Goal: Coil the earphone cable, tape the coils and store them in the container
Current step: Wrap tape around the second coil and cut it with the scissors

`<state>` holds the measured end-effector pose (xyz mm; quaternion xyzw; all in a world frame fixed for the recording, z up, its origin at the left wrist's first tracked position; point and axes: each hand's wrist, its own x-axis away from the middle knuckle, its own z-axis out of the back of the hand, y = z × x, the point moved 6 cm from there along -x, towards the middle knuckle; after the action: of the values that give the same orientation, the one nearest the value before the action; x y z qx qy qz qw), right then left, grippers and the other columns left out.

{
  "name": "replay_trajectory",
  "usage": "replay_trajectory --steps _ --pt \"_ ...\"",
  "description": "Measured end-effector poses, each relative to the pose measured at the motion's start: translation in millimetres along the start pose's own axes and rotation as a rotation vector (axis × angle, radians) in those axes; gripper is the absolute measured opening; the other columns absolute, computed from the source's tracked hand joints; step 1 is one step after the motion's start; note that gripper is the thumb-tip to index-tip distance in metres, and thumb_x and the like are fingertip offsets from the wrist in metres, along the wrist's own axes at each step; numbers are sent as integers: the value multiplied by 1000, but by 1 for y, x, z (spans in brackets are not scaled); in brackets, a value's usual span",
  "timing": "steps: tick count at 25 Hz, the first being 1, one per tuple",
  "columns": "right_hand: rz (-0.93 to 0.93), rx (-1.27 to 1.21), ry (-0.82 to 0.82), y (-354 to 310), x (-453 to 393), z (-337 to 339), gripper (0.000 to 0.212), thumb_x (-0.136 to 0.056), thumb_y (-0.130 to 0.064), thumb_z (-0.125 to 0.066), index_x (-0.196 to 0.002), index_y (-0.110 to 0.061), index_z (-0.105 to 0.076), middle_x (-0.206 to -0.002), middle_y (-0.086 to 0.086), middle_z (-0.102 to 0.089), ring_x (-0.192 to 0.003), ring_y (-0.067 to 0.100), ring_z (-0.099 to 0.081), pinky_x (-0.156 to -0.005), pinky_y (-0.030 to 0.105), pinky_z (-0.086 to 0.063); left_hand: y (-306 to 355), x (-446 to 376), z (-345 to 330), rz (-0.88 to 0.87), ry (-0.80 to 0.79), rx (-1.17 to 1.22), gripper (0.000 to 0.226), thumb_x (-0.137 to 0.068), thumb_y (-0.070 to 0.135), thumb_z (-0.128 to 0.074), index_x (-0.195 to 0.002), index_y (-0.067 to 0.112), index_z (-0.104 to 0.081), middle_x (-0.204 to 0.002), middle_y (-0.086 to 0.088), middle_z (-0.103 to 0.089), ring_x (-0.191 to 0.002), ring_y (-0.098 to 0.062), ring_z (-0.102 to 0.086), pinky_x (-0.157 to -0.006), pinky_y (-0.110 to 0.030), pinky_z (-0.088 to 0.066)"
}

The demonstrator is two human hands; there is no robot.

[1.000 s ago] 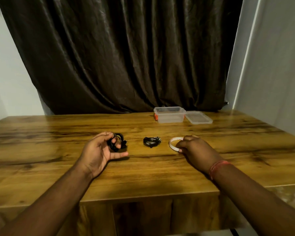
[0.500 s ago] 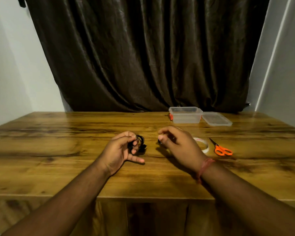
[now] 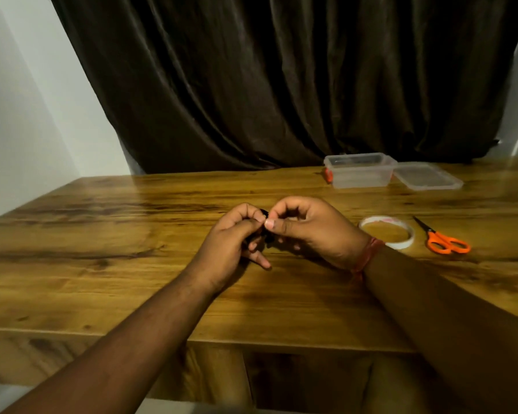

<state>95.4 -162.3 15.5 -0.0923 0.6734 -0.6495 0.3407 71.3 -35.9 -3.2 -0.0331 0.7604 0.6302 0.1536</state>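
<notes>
Both our forearms come in from the near edge and meet over the middle of the table [image 3: 108,252]. Our left hand [image 3: 226,245] is turned palm-right with the fingers curled in, thumb and forefinger pinched at the top, little finger sticking out down toward the wood. Our right hand [image 3: 308,228] sits knuckles-up right against it, fingers curled too, thumb tip pressed onto the left forefinger.

Between the two we're gripping the black earphones [image 3: 266,234], but honestly only a few dark bits peek out between the fingers, so we can't tell how neatly the cable is coiled or which hand has most of it. Both hands are closed on it as far as we can see. There's an orange thread band [image 3: 368,255] on our right wrist.

Just right of the right wrist the tape roll [image 3: 387,232] lies flat on the table, whitish, with a faint pinkish smear on the far rim. Might be print, too blurry to read. Right of that, orange-handled scissors [image 3: 441,239] lie flat, blades pointing far-left.

Further back on the right the clear container [image 3: 360,170] stands open, a bit of orange showing at its left side, with its lid [image 3: 428,176] flat on the table touching its right side. No labels we can make out. Dark curtain [image 3: 281,79] behind everything.
</notes>
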Motion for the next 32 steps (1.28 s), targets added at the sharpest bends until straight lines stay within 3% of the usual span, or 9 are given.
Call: replay_trajectory --steps 2,7,10,13,17,22,28,32 --pt "-25 8 -13 1 1 3 15 -79 -26 -72 -85 -14 -65 -68 8 -60 -55 15 -51 -48 26 -37 0 0 -1 4 -9 16 8 -83 18 -55 -77 17 -61 -56 -1 -45 -49 -12 -41 -46 -33 -55" --pt "-1 -98 -44 -1 0 4 8 -87 -6 -67 -89 -11 -60 -76 7 -67 -58 11 -57 -44 22 -41 1 2 -1 -4 -25 49 5 -82 15 -56 -79 15 -60 -66 -3 -56 -50 -9 -41 -44 -32 -55" --pt "-23 -121 -64 1 2 5 15 -82 -9 -70 -96 -10 -64 -77 7 -66 -59 11 -57 -46 22 -44 1 4 -2 -1 -43 38 13 -83 15 -56 -75 21 -65 -61 1 -54 -49 -8 -42 -44 -33 -55" --pt "-34 -58 -76 2 6 6 19 -84 -6 -68 -102 -6 -66 -78 7 -65 -62 12 -58 -50 24 -47 1 4 -2 20 -36 3 16 -81 17 -58 -71 24 -67 -59 -2 -46 -47 -8 -41 -45 -33 -55" --pt "-38 45 -56 2 9 9 15 -88 1 -66 -103 0 -67 -76 8 -62 -66 14 -61 -58 28 -53 0 5 -1 30 6 -21 8 -84 13 -57 -78 16 -61 -54 0 -43 -47 -10 -38 -44 -31 -54" --pt "-94 215 -2 2 9 17 9 -90 -8 -68 -98 -7 -73 -78 7 -66 -57 11 -54 -52 25 -46 -1 5 2 37 12 -66 5 -83 17 -58 -81 16 -63 -56 -2 -40 -49 -13 -38 -47 -32 -55" --pt "-73 186 166 -1 8 24 7 -93 -14 -65 -88 -18 -70 -68 7 -62 -51 17 -52 -45 28 -45 -1 6 -7 89 -135 -11 13 -92 18 -56 -96 9 -64 -74 -5 -50 -56 -11 -46 -50 -36 -58" --pt "-81 113 430 -1 11 39 9 -98 -20 -58 -92 -18 -64 -65 4 -64 -48 18 -54 -50 34 -47 3 7 -4 113 -107 66 23 -90 19 -50 -101 2 -61 -76 -6 -52 -56 -12 -44 -48 -37 -57"
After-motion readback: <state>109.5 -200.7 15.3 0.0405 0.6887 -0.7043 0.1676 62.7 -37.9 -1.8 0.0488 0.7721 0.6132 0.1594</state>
